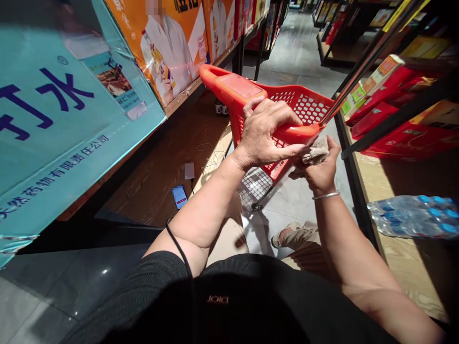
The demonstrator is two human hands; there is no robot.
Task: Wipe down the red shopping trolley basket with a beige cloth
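Observation:
A red plastic shopping cart [303, 98] with a perforated basket stands tilted in front of me. My left hand [267, 126] lies over its near rim, fingers bent around the edge and thumb stretched toward the right. Close beside it, my right hand [322, 165] is closed on a crumpled grey-beige cloth [316, 150], just below the rim's right corner. The left thumb tip reaches the cloth. A metal pole [369, 62] rises from that corner toward the upper right. Part of the cart's rim is hidden under my left hand.
Large turquoise [71, 119] and orange cartons [172, 52] line the left shelf. Below, a phone [180, 197] and a white power bank [189, 170] with cables lie on a wooden board. On the right shelf are red gift boxes [405, 136] and wrapped water bottles [412, 216].

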